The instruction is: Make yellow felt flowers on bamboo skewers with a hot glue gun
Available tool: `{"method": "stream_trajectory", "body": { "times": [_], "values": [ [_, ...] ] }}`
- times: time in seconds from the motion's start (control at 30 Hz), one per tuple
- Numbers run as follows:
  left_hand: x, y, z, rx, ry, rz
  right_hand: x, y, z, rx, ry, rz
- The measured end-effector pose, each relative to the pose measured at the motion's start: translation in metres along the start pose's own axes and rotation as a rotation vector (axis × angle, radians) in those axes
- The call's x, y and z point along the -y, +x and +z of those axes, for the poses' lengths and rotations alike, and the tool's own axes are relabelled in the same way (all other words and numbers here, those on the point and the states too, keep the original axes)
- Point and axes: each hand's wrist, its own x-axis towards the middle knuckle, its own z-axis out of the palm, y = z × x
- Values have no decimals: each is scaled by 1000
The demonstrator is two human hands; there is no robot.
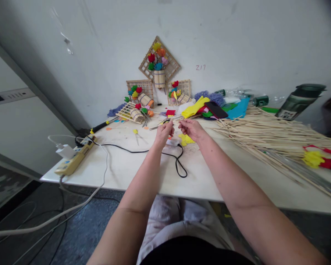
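Note:
Over the middle of the table, my left hand (164,133) is closed with thumb and fingers pressed together. A small gap to its right, my right hand (190,129) pinches with its fingertips. What either hand holds, if anything, is too small to make out. Yellow cut pieces (185,139) lie on the table just below my right hand. Close under both hands sits a white object (173,142), partly covered, with a black cord (179,162) looping from it. Left of my hands is a yellow piece on thin sticks (135,131).
Stick lattices with colourful flowers (159,60) stand at the wall. Many thin wooden sticks (264,129) spread across the right side, with a dark bottle (300,101) behind. A phone (215,110) rests on coloured felt. At the left edge sits a power strip (74,158) with cables.

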Motion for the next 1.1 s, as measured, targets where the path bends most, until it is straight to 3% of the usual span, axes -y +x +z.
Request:
{"method": "stream_trajectory", "body": {
  "times": [0.13,0.43,0.6,0.77,0.83,0.93,1.03,1.1],
  "values": [
    [4,3,-1,-61,-115,37,-1,-2,7,66,-21,0],
    [7,6,-2,-227,-8,17,-5,-7,27,102,-192,-17],
    [1,4,-6,-189,-64,-20,1,-10,24,131,-307,-85],
    [-5,0,-11,-88,-142,-66,8,-6,13,-90,-324,-201],
    [-5,-1,-10,-16,-176,-77,7,-5,13,-42,-266,-210],
    [-3,-2,-9,59,-201,-72,3,-6,17,130,-225,-167],
    [-3,-1,-10,35,-202,-74,0,-9,22,225,-308,-80],
    [-4,0,-11,-9,-185,-76,0,-10,21,202,-392,-9]
  ]
}}
